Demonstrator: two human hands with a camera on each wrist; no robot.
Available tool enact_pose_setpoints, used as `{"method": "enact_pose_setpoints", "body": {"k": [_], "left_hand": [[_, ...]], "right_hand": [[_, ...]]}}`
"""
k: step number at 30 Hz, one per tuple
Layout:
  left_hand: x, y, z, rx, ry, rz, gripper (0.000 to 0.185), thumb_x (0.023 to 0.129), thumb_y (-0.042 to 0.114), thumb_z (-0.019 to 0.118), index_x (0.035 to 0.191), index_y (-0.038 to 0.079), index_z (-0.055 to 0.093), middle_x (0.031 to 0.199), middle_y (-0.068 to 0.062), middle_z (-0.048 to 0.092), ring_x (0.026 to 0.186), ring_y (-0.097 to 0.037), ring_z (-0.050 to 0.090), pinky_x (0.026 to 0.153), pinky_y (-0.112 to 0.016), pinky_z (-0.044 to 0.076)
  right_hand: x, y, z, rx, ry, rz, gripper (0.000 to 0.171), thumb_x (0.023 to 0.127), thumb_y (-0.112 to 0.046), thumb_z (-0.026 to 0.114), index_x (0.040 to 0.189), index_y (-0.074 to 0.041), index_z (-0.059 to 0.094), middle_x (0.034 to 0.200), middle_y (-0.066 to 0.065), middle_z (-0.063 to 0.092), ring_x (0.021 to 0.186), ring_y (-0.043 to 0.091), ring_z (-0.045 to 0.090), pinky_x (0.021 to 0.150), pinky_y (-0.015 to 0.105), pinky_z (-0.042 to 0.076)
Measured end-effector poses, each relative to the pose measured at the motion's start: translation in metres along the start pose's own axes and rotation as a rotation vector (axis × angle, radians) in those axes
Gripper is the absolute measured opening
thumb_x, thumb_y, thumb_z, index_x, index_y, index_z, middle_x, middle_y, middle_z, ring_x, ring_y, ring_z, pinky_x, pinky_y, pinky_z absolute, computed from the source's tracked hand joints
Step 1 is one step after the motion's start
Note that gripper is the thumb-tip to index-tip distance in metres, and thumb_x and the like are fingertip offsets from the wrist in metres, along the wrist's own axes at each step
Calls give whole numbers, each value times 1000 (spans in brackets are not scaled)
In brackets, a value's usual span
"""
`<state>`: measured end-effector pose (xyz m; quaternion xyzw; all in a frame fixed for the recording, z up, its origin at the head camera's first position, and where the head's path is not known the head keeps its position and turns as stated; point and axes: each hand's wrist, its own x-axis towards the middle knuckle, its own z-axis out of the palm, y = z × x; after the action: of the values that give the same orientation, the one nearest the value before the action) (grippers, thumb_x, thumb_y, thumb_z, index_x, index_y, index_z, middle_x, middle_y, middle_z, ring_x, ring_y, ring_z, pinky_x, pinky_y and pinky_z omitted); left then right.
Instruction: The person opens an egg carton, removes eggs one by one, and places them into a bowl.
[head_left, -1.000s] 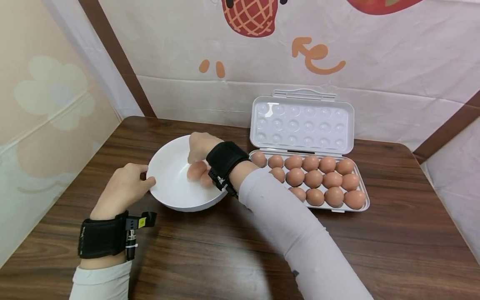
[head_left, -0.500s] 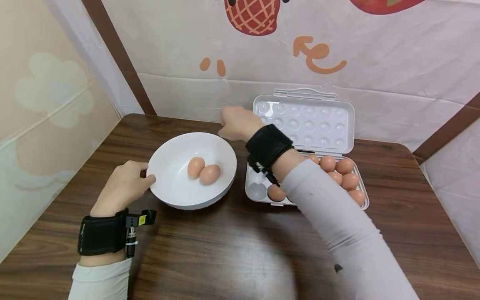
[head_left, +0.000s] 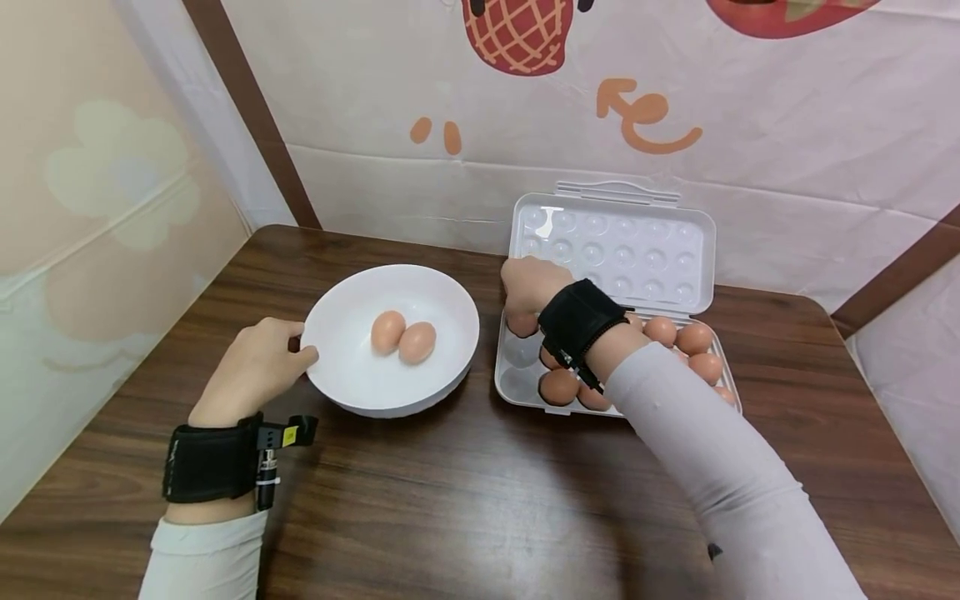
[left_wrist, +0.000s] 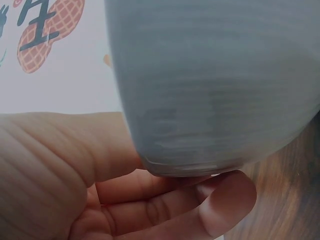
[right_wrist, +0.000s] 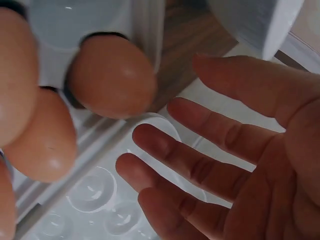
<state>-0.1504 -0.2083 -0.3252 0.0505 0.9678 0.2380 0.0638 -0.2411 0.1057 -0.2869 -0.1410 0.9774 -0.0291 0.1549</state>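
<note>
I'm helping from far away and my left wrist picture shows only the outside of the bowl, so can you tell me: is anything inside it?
Observer: Yes, two brown eggs lie in the bowl.

Child: Cool! I can't see the right hand at all. Is it holding an egg too?

Observer: No, the right wrist view shows the right hand holding nothing, its fingers spread near an egg that sits in the egg carton.

It looks like a booth: printed cloth (head_left: 525, 133) hangs behind a wood-grain table (head_left: 442, 500).
</note>
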Motion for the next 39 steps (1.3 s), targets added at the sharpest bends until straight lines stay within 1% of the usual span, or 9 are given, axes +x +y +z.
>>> {"method": "enact_pose_setpoints", "body": {"k": [5,12,15,18,22,27,31,34,39], "left_hand": [[1,0,0,-4,-2,-2,42,93,12,49,127,-10,59,63,-3,43,51,-16,37,47,-28,29],[0,1,0,-2,4,8,42,92,12,48,126,-11,59,64,-3,45,51,-16,38,47,-28,29],[0,1,0,-2,3,9,42,92,12,48,126,-11,59,63,-3,45,51,-16,38,47,-28,29],[0,1,0,-2,2,7,43,92,12,48,127,-12,58,64,-4,46,52,-16,39,48,-28,30],[0,1,0,1,4,4,43,92,12,49,127,-12,58,65,-4,46,53,-17,40,49,-29,31],[-1,-1,2,0,3,7,42,92,12,49,126,-11,59,64,-4,46,53,-17,39,48,-28,30],[-1,-2,2,-2,5,8,42,92,12,49,126,-11,59,64,-3,44,52,-16,38,48,-28,29],[-1,-2,2,-4,7,8,44,92,12,49,129,-12,57,63,-2,42,51,-16,35,47,-28,28],[0,-1,1,0,9,14,45,92,12,49,130,-13,56,62,-2,42,50,-15,35,46,-28,28]], "right_hand": [[2,3,10,-43,-15,19,20,75,-5,66,60,-11,55,68,5,58,61,20,51,48,30,39],[5,5,19,-34,8,-21,2,79,-4,64,80,-5,63,83,9,61,72,23,53,54,30,41],[6,5,24,-35,44,-23,10,81,-5,63,90,-3,67,92,12,65,77,25,55,60,33,45],[8,5,28,-33,80,-21,13,83,-4,61,95,-2,68,97,15,68,79,26,57,67,36,49],[13,5,33,-25,94,-19,13,83,-2,60,93,-2,68,96,14,69,78,26,58,67,36,50],[15,6,31,-8,58,-32,8,77,-1,61,84,-2,65,80,10,62,69,24,53,56,30,43],[12,5,19,29,27,-14,4,72,0,63,73,-4,63,69,8,58,61,22,51,48,27,41],[10,3,8,61,31,2,8,70,0,64,69,-7,60,66,5,56,60,20,49,47,27,39],[9,-4,-8,62,44,-29,17,68,2,61,64,-10,49,62,1,43,58,18,37,47,27,31]]}}
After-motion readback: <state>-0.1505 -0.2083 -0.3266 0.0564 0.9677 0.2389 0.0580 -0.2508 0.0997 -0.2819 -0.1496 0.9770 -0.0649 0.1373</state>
